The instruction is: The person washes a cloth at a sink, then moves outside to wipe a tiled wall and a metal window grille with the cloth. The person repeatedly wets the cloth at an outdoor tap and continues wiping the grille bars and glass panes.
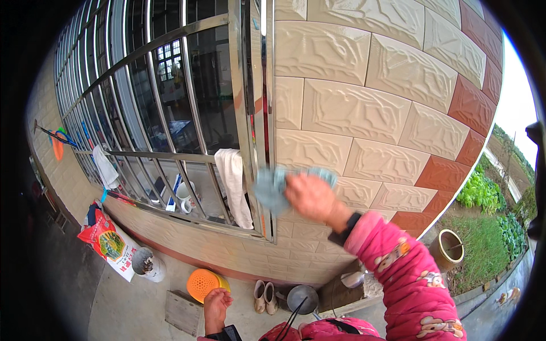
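Note:
My right hand (313,194) grips a grey-green cloth (273,189) against or just before the beige tiled wall (358,100), beside the window's metal corner frame (259,128). The cloth is blurred and spreads out on both sides of my fingers. My left hand (216,307) hangs low with its fingers loosely curled, and I see nothing in it. Below it in the picture is the ground, and an orange plastic stool (202,284) shows just behind its fingertips. A white towel (232,183) drapes over the lower window rail, left of the cloth.
Steel window bars (160,98) project on the left, with a mug (185,196) behind them. Along the wall's foot stand a printed sack (111,245), a white bucket (149,264), rubber boots (265,296) and a dark pan (302,299). A large pot (445,250) stands beside the garden.

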### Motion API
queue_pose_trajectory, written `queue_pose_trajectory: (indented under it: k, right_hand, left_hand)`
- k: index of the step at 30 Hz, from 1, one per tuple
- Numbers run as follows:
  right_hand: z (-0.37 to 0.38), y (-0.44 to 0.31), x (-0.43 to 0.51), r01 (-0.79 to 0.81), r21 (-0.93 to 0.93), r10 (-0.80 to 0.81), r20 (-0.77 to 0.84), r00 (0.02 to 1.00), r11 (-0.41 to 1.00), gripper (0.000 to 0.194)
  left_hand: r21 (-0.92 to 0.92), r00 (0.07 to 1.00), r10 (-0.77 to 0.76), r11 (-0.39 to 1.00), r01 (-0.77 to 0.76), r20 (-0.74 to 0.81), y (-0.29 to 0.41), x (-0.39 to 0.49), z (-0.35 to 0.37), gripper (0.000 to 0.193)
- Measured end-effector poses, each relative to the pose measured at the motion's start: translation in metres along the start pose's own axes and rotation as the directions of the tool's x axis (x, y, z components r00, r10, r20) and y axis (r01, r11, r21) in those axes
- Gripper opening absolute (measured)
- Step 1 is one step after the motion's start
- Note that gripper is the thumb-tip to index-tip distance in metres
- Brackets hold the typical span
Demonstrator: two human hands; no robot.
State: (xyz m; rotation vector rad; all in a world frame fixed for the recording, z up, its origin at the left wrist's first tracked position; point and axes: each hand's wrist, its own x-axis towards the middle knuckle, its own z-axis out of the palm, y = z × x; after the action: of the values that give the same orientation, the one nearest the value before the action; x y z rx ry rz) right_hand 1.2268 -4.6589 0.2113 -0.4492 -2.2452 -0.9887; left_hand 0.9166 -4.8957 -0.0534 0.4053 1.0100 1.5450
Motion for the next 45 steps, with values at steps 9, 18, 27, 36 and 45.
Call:
queue_pose_trajectory:
  k: [9, 18, 27, 36, 45]
  right_hand:
    - [-0.034, -0.020, -0.062, -0.151, 0.347, 0.018, 0.356, 0.934, 0.926, 0.013]
    - [-0.138, 0.102, -0.046, -0.402, -0.268, 0.343, -0.239, 0.908, 0.876, 0.031]
    - [-0.079, 0.018, -0.167, -0.361, -0.209, 0.386, 0.096, 0.917, 0.909, 0.023]
    - [-0.073, 0.005, -0.158, -0.428, -0.221, 0.465, 0.153, 0.872, 0.876, 0.026]
    - [-0.076, 0.002, -0.158, -0.484, -0.205, 0.525, 0.317, 0.789, 0.851, 0.036]
  left_hand:
    - [0.054, 0.999, 0.033, 0.998, -0.034, 0.021, 0.003, 0.008, -0.004, 0.011]
    - [0.044, 0.994, -0.102, 0.994, 0.101, 0.037, -0.021, 0.030, 0.016, 0.011]
    - [0.000, 0.997, -0.077, 0.997, 0.077, -0.001, -0.018, 0.037, 0.011, 0.009]
    - [-0.055, 0.987, -0.145, 0.988, 0.142, -0.073, -0.019, 0.034, 0.007, 0.008]
    - [0.031, 0.982, -0.186, 0.982, 0.187, -0.031, -0.026, 0.055, 0.028, 0.008]
